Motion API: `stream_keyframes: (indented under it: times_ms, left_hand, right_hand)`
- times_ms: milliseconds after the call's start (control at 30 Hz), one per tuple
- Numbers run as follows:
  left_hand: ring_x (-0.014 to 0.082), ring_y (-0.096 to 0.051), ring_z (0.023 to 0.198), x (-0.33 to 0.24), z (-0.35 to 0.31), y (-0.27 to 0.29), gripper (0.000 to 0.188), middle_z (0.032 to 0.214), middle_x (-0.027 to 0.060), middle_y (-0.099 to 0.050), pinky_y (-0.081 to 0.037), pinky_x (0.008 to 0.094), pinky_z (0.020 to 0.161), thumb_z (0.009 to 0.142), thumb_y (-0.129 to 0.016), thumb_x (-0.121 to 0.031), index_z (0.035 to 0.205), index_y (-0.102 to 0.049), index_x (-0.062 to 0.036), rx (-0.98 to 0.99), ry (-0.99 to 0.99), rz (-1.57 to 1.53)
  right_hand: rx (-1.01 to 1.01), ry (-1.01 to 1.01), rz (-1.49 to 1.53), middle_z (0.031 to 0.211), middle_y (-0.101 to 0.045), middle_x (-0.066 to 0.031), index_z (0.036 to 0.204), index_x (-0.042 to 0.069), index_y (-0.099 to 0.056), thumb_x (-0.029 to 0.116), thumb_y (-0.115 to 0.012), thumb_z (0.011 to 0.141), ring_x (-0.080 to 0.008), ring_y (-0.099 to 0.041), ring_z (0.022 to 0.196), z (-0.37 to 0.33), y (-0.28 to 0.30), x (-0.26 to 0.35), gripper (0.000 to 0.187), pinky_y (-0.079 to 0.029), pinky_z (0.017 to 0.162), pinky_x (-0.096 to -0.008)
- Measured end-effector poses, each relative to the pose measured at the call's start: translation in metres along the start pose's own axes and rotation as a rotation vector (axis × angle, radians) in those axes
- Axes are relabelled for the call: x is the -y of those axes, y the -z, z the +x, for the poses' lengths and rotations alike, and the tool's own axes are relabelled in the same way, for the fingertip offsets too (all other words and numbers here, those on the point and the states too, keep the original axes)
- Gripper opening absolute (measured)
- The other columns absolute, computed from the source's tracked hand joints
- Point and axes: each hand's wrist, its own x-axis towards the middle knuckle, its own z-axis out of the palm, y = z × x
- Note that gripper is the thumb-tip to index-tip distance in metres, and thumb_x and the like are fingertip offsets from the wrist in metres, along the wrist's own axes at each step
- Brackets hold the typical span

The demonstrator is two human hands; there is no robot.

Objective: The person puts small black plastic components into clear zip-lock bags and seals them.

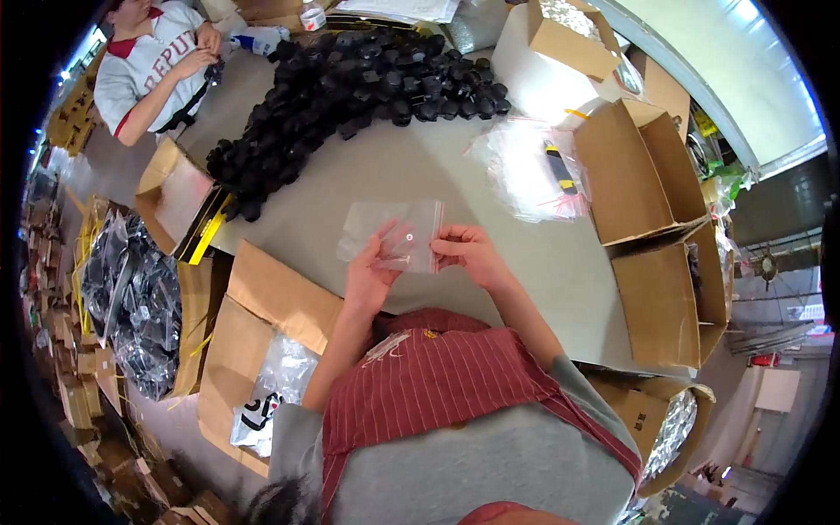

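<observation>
A clear plastic zip bag (pixel 367 224), with a red line along its right edge, is held over the grey table just in front of me. My right hand (pixel 473 254) pinches that edge between thumb and fingers. At the bag's lower left, my left hand (pixel 371 273) grips it, and some fingers show through the film. The bag looks flat, with a small round hole near its middle. Right of it lies a pile of similar clear bags (pixel 516 179), with a black and yellow cutter (pixel 560 169) on top.
A long heap of black round parts (pixel 350 87) curves across the table's far side. Open cardboard boxes stand at right (pixel 626 188) and left (pixel 171 192). A large box of dark bagged items (pixel 131 302) is at far left. Another person (pixel 157 66) works at the upper left.
</observation>
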Motion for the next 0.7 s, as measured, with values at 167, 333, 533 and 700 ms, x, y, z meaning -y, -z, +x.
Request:
stream_keyframes:
  times_ms: [167,333,533,700]
  left_hand:
    - [0.0225,-0.060,0.111,-0.005,0.006,0.056,0.033,0.127,0.0095,-0.061,-0.048,0.0358,0.092,0.097,-0.055,-0.020,0.127,-0.057,-0.0070,-0.387,-0.142,0.192]
    - [0.0193,-0.062,0.103,-0.014,-0.010,0.027,0.026,0.113,0.0089,-0.065,-0.050,0.0338,0.078,0.089,-0.064,-0.011,0.114,-0.059,-0.0067,-0.547,-0.636,1.176]
    - [0.0204,-0.067,0.072,-0.013,-0.023,-0.039,0.020,0.080,0.0104,-0.068,-0.051,0.0343,0.064,0.090,-0.066,-0.024,0.091,-0.066,-0.0042,-0.123,-0.370,1.562]
    - [0.0158,-0.066,0.065,-0.010,-0.022,-0.031,0.035,0.069,0.0077,-0.066,-0.050,0.0313,0.060,0.098,-0.059,-0.034,0.090,-0.067,-0.0008,0.014,-0.033,1.124]
  right_hand:
    - [0.017,-0.004,-0.118,0.077,-0.065,-0.0025,0.089,0.004,-0.065,0.017,-0.066,0.093,-0.0113,-0.062,0.066,-0.007,0.003,0.004,0.013,-0.052,0.060,-0.0284]
    - [-0.064,0.135,-0.328,0.071,-0.061,0.0013,0.083,0.004,-0.064,0.018,-0.068,0.091,-0.0084,-0.053,0.061,0.000,0.008,-0.030,0.016,-0.042,0.055,-0.0250]
    - [0.094,0.311,-0.619,0.069,-0.060,0.0022,0.080,0.002,-0.063,0.013,-0.071,0.084,-0.0082,-0.051,0.064,0.003,-0.024,-0.049,0.014,-0.041,0.057,-0.0268]
    - [0.240,0.172,-0.317,0.071,-0.061,0.0023,0.081,0.004,-0.064,0.017,-0.070,0.087,-0.0080,-0.051,0.064,-0.013,-0.032,-0.019,0.016,-0.041,0.058,-0.0258]
